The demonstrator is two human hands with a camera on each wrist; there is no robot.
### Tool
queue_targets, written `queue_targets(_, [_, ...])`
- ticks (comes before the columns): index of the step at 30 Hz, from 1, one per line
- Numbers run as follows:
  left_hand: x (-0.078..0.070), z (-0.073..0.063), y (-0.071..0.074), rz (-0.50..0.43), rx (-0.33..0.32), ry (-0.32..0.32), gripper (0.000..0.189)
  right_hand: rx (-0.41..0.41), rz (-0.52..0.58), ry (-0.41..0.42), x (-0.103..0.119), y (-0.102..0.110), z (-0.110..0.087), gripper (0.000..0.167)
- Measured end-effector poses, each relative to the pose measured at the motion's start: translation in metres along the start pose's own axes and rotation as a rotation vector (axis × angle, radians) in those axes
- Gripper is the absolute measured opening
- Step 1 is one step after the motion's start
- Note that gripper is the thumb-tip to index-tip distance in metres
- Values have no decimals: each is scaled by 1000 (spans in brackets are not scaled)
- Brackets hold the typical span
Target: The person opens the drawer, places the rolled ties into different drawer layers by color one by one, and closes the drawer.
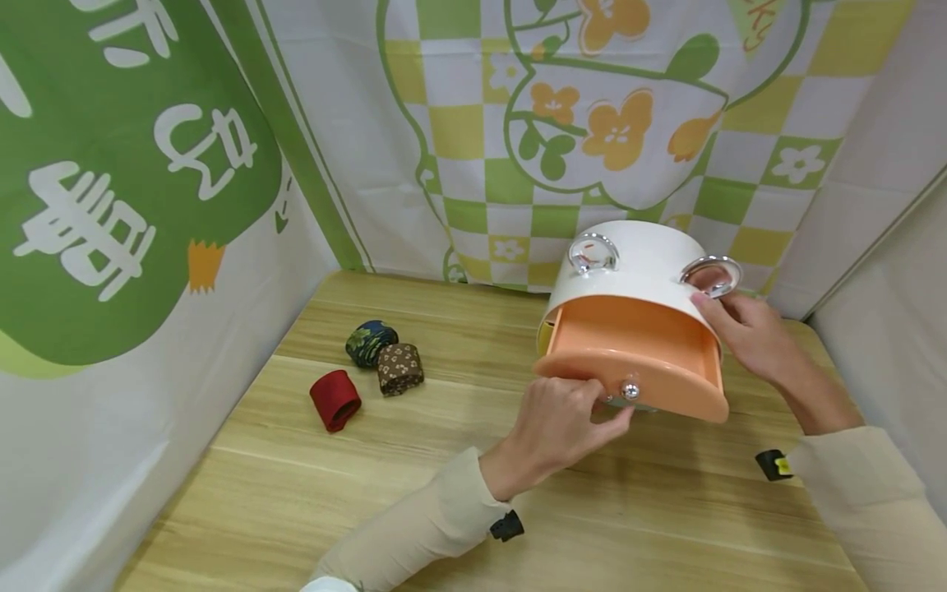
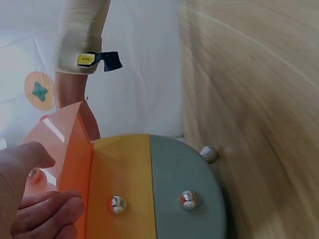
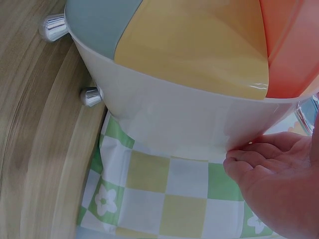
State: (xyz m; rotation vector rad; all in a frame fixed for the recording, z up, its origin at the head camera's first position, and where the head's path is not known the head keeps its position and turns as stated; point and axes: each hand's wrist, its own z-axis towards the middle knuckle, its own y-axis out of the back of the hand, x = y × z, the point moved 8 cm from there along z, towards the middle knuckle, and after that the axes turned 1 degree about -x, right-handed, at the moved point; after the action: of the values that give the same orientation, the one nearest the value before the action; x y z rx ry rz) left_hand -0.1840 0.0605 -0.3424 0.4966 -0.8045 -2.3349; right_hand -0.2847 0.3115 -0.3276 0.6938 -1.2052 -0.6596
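A small white cabinet with a rounded top and two chrome ring ears stands on the table. Its top orange drawer is pulled out, and I see no contents in it. My left hand is at the drawer front, thumb and fingers spread apart around its chrome knob. Below, the yellow drawer and grey-green drawer are closed. My right hand holds the cabinet's right side by an ear, its fingers touching the white shell.
Three rolled neckties lie on the table, left of the cabinet: red, dark blue patterned and brown flowered. A checked cloth backdrop hangs close behind the cabinet. More cloth walls stand left and right.
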Motion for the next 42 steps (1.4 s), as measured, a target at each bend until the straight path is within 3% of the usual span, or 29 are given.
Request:
queue_targets(10, [29, -28, -4, 31, 97, 53, 36, -11, -15, -8, 0, 1, 0, 45])
queue_targets(19, [76, -54, 8, 18, 182, 171, 24, 0, -22, -25, -2, 1, -1, 47])
queue_targets(25, [110, -69, 30, 45, 204, 238, 26, 9, -17, -19, -1, 1, -1, 48])
queue_targets(33, [152, -90, 69, 71, 181, 312, 28, -1, -24, -4, -1, 1, 0, 46])
queue_targets(42, [195, -119, 105, 131, 242, 398, 40, 2, -17, 1, -1, 0, 3, 45])
